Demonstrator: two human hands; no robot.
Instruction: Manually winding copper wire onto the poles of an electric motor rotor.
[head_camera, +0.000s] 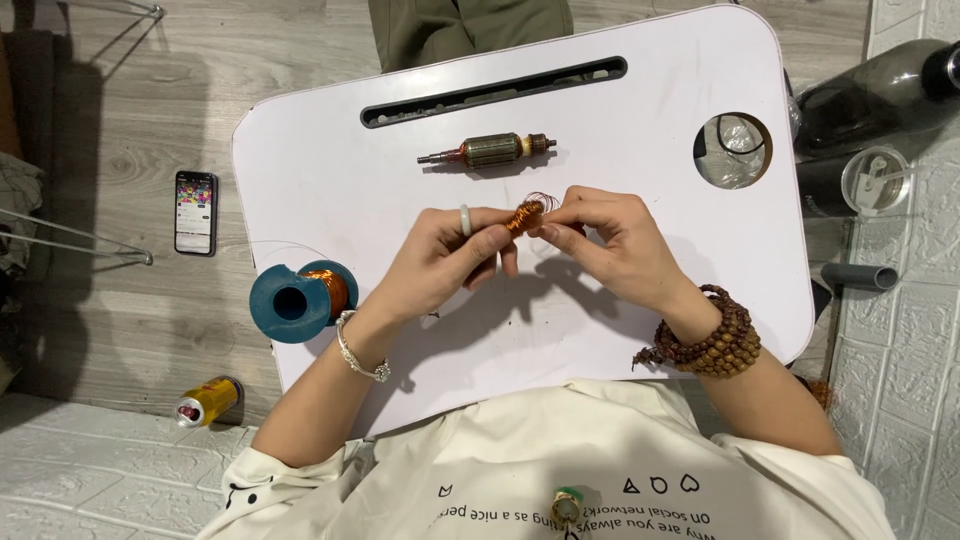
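Note:
Both my hands meet over the middle of a white lap table (330, 180). My left hand (445, 255), with a pale ring on one finger, grips a small coil of copper wire (524, 215). My right hand (610, 240) pinches the same coil from the right, where thin loose wire loops stick up. Behind the hands lies a motor armature (490, 151) with a steel shaft and copper commutator. A blue spool of copper wire (300, 298) rests on its side at the table's left edge, a thin strand leading off it.
The table has a long slot (495, 92) at the back and a round cup hole (733, 150) at right. On the wooden floor lie a phone (195, 212) and a yellow can (208, 401). Dark bottles (880, 95) and a grey pipe (858, 276) sit at right.

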